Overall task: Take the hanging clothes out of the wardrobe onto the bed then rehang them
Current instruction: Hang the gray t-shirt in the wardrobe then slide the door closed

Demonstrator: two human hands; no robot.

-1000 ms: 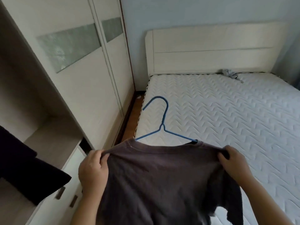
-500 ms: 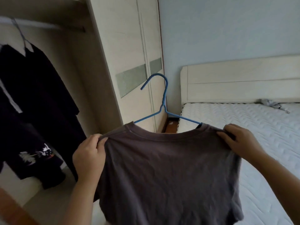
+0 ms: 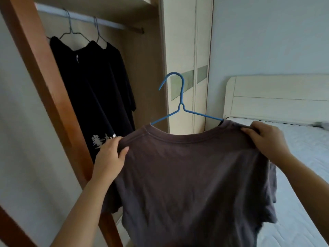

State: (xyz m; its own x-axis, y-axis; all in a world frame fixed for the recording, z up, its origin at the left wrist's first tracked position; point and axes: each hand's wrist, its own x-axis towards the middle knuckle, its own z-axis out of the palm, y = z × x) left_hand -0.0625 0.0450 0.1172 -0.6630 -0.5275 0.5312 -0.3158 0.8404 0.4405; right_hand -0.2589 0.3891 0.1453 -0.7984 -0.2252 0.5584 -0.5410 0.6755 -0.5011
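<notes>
Grey T-shirt (image 3: 192, 184) on a blue hanger (image 3: 180, 106), centre of the frame, held up in front of the open wardrobe (image 3: 146, 72). Left hand (image 3: 111, 157) clamped on the shirt's left shoulder, thumb over the cloth; right hand (image 3: 265, 139) pinched shut on the right shoulder, at centre right. Hanger arms inside the neck opening, hook upright above the collar with its open end pointing toward the wardrobe, clear of everything. Rail (image 3: 89, 19) across the upper left, carrying two wire hangers with black shirts (image 3: 96, 90) that fill its left part; bare rail to their right, toward the end bracket. Bed (image 3: 302, 175) at lower right, mattress bare near the shirt. Brown door frame (image 3: 46, 82) slanting down the left side.

Likely step: rehanging, hook not yet on the rail.

Risks, as judged from this position:
- Grip on cloth only, not on the wire: possible tilt or slip of the hanger inside the neck, hook turning away from the rail.
- Hook well below the rail: a short lift, hook striking the rail's underside or missing it.
- Black shirts close by: snagging of the hook or sleeve on them.
- One shoulder slipping off a hanger arm under uneven pull.
</notes>
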